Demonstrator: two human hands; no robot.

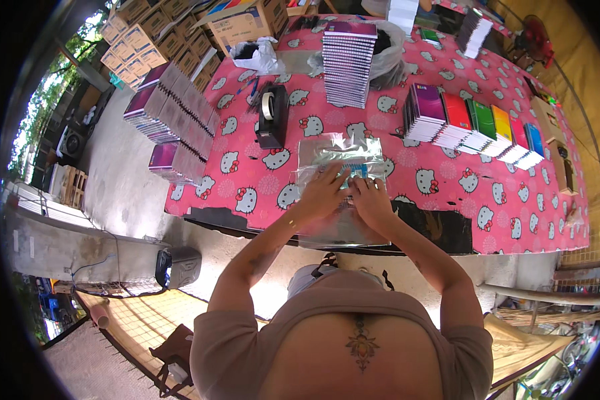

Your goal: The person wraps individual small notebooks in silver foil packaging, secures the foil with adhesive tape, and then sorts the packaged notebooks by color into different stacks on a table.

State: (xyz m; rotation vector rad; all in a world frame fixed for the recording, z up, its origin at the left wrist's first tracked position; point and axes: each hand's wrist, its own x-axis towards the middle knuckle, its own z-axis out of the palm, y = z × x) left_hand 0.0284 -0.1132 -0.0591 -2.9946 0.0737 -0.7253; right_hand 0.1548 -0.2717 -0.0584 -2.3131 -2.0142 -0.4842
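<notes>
A sheet of clear, shiny plastic wrap (333, 148) lies before me at the near edge of the table, its lower part hanging over that edge. Under or inside it shows a blue item (357, 169), mostly covered by my hands, so its kind is hard to make out. My left hand (325, 191) rests on the plastic with its fingers stretched out. Close beside it, my right hand (371, 200) has bent fingers closed at the plastic; a ring shows on one. A black tape dispenser (272, 119) with a roll stands beyond my left hand.
Tall stacks of purple spiral notebooks stand at the left (173, 113) and far middle (349, 63). A row of notebooks in several colours (470, 123) sits at right. The pink patterned tablecloth (427, 180) is torn near the front edge. Cardboard boxes (247, 27) are piled beyond.
</notes>
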